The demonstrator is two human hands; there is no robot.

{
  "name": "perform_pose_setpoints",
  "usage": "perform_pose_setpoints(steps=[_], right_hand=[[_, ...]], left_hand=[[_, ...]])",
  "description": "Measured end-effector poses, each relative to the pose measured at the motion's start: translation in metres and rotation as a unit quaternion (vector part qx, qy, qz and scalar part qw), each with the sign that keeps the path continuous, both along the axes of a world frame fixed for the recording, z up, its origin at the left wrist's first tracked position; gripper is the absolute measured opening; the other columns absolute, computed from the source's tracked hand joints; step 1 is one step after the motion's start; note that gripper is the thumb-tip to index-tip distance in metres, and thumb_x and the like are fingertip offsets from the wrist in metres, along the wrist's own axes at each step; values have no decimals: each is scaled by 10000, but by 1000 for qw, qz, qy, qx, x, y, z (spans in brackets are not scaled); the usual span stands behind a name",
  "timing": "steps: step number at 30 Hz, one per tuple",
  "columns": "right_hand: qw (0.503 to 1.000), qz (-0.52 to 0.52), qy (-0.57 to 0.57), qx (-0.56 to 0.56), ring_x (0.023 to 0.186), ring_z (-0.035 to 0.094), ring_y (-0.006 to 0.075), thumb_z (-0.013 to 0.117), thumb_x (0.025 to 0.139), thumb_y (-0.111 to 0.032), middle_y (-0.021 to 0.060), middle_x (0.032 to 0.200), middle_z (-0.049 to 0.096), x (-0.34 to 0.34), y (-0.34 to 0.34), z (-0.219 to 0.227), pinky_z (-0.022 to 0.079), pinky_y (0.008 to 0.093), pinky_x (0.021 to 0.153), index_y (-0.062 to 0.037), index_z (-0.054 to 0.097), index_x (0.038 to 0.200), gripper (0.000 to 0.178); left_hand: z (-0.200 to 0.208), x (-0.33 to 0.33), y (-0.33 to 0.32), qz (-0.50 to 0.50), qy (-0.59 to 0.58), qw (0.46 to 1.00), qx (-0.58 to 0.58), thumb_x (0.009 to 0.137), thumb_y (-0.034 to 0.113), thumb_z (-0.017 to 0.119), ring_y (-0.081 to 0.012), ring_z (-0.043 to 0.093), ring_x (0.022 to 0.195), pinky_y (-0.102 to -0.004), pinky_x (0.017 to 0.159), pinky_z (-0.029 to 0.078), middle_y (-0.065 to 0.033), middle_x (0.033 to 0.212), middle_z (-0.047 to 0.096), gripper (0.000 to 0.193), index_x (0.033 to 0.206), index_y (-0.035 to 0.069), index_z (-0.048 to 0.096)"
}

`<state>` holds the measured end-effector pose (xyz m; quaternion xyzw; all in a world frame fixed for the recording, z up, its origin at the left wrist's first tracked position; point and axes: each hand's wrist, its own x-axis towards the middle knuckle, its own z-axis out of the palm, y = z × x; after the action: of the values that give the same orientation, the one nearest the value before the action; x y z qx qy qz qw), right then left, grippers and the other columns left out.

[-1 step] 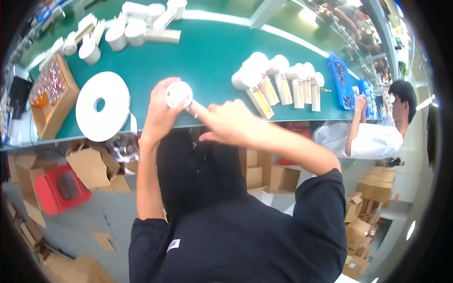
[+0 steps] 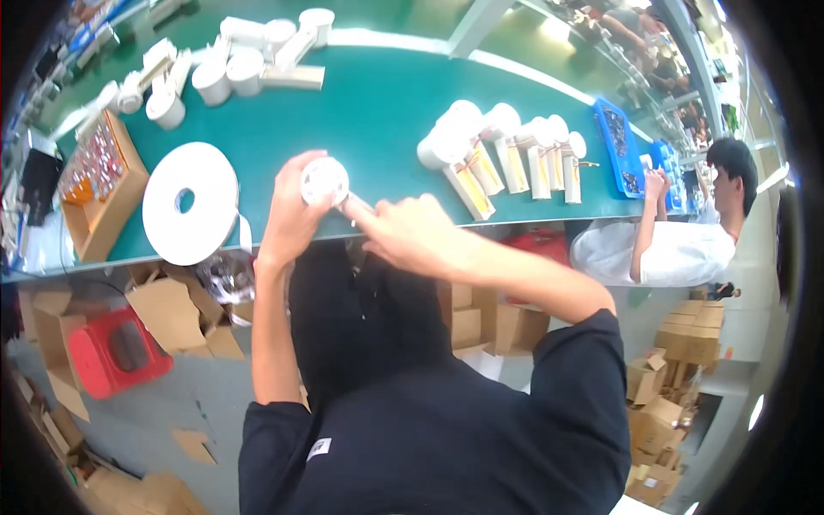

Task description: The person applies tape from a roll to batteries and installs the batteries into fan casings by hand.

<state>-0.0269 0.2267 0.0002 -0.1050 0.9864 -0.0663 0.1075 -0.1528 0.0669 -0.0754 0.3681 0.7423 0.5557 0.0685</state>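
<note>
In my left hand [image 2: 290,206] is a white round lamp head [image 2: 324,180], its face turned up with several openings showing. My fingers and thumb wrap its side; whatever extends beneath it is hidden. My right hand [image 2: 410,233] comes in from the right, index finger stretched out to the lamp head's lower right edge, the other fingers loosely bent. Just left of my left hand lies a large white reel [image 2: 163,210] with a loose strip hanging from its side. Right of my hands, a row of white track lights [image 2: 513,163] shows yellow inside their box-shaped housings.
More white track lights [image 2: 245,70] lie at the far left. A cardboard tray [image 2: 129,184] of small shiny parts stands beside the reel. Blue bins [image 2: 620,146] are at the right, near a co-worker in white [image 2: 678,249]. Below sit a red stool [image 2: 94,360] and cartons [image 2: 176,313].
My right thumb has drawn up toward the other fingers. The table and things on it sit slightly differently in the picture. My left hand keeps its hold on the lamp head.
</note>
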Motion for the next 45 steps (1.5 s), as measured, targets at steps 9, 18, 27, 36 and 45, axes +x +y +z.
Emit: perform_pose_setpoints(steps=[9, 18, 27, 36, 45], right_hand=[[925, -253, 281, -37, 616, 641, 360, 656, 887, -189, 215, 795, 642, 115, 92, 17, 502, 414, 542, 4, 475, 1327, 514], [831, -503, 231, 58, 1114, 600, 425, 581, 960, -271, 249, 1231, 611, 261, 364, -18, 473, 454, 891, -107, 423, 1399, 495], [771, -611, 171, 51, 1019, 616, 459, 422, 979, -564, 287, 1118, 637, 232, 377, -53, 474, 492, 789, -143, 381, 1418, 610], [692, -539, 461, 134, 1012, 527, 331, 522, 986, -457, 201, 1117, 532, 237, 338, -53, 439, 398, 860, 30, 544, 1255, 557], [577, -411, 706, 8, 872, 526, 217, 664, 942, -211, 138, 1040, 546, 155, 230, -9, 471, 326, 781, 48, 563, 1149, 347]], left_hand=[[4, 11, -10, -15, 83, 996, 6, 932, 298, 606, -306, 533, 1191, -462, 1130, 297, -127, 1226, 602, 459, 1301, 36, 529], [47, -6, -58, 172, 155, 971, 59, 851, 29, 669, -227, 631, 948, -328, 843, 490, -101, 998, 659, 255, 1104, 18, 644], [52, -139, -249, 471, 234, 814, -245, 855, 181, 673, -269, 669, 810, -386, 751, 525, -159, 926, 701, 250, 995, -25, 682], [79, -171, -257, 295, 103, 866, -391, 866, 260, 688, -281, 696, 841, -389, 759, 519, -179, 869, 707, 308, 975, -28, 685], [87, -135, -278, 435, 149, 879, -126, 861, 297, 698, -270, 705, 797, -344, 756, 536, -183, 853, 709, 348, 943, -39, 668]])
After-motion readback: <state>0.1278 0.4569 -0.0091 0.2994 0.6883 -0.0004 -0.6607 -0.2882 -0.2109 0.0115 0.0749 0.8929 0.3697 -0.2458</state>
